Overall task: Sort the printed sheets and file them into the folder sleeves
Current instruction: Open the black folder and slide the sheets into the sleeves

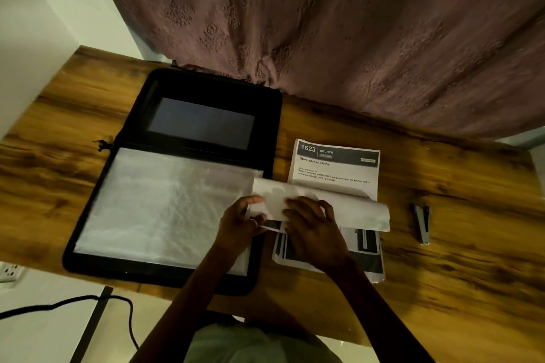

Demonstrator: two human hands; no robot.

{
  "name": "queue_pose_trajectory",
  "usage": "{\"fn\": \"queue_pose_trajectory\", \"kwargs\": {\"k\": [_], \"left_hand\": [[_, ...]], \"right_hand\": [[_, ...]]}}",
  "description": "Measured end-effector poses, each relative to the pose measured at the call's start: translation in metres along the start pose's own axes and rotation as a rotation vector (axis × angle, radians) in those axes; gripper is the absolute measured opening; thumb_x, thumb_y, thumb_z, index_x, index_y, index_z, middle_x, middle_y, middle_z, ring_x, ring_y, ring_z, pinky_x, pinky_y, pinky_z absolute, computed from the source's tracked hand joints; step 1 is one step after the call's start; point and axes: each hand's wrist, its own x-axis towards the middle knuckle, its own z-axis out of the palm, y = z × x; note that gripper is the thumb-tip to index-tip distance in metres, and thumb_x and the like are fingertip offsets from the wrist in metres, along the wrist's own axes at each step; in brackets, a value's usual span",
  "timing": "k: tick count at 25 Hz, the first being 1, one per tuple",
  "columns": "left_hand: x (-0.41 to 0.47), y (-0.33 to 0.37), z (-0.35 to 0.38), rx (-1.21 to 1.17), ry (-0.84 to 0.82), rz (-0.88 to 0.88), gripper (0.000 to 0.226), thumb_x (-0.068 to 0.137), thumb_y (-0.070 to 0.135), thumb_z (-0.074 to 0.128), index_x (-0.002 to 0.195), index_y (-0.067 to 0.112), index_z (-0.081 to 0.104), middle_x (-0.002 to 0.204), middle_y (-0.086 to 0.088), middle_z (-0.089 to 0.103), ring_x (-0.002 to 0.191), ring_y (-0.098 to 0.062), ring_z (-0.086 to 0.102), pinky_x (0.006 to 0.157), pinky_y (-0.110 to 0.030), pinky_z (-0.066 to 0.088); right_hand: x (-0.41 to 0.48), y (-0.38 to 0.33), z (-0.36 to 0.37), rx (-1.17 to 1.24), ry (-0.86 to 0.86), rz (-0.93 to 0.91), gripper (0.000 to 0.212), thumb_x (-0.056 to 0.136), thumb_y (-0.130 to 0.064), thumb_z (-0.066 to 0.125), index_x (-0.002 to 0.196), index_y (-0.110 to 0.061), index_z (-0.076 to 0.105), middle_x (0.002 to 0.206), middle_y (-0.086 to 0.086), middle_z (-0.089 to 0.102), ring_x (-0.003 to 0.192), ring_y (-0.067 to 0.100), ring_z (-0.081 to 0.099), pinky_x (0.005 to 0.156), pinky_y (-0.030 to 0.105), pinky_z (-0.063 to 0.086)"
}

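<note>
Two hands meet on one curled sheet (pixel 362 212): the left hand (pixel 241 224) pinches it with its fingers, the right hand (pixel 312 230) presses it with straight fingers, beside one open folder (pixel 206 82).

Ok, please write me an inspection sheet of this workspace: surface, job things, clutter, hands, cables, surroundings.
Surface: wooden table, dark grain.
Job's things: black folder lies open, clear sleeve on top; sheet 1623 lies flat to its right; stack lies nearer the person; curled sheet is over the stack.
Clutter: small tool, perhaps a stapler, right of the sheets.
Hands: left hand pinches the curled sheet's left end; right hand rests on it.
Cables: black cable on the floor, left.
Surroundings: curtain behind the table; wall socket at left.
</note>
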Motion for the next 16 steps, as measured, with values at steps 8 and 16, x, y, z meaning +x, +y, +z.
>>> {"fn": "queue_pose_trajectory", "kwargs": {"k": [8, 16], "left_hand": [[-0.004, -0.002, -0.007, -0.058, -0.128, 0.010, 0.032, 0.094, -0.002, 0.061, 0.122, 0.013, 0.060, 0.127, -0.009, 0.060, 0.113, -0.027, 0.065, 0.083, -0.038, 0.060], [-0.010, -0.006, -0.010, 0.099, -0.223, 0.121, 0.030, 0.092, 0.003, 0.066, 0.118, 0.016, 0.060, 0.127, 0.000, 0.058, 0.116, -0.023, 0.064, 0.082, -0.041, 0.061]], "right_hand": [[0.018, 0.012, -0.015, -0.021, -0.208, 0.059, 0.076, 0.094, -0.071, 0.030, 0.152, -0.022, 0.033, 0.159, 0.005, 0.030, 0.149, 0.027, 0.019, 0.114, 0.057, 0.022], [0.056, 0.044, -0.046, 0.511, -0.556, 0.311, 0.065, 0.087, -0.045, 0.069, 0.141, -0.019, 0.044, 0.138, 0.002, 0.052, 0.123, 0.020, 0.051, 0.096, 0.028, 0.041]]}}
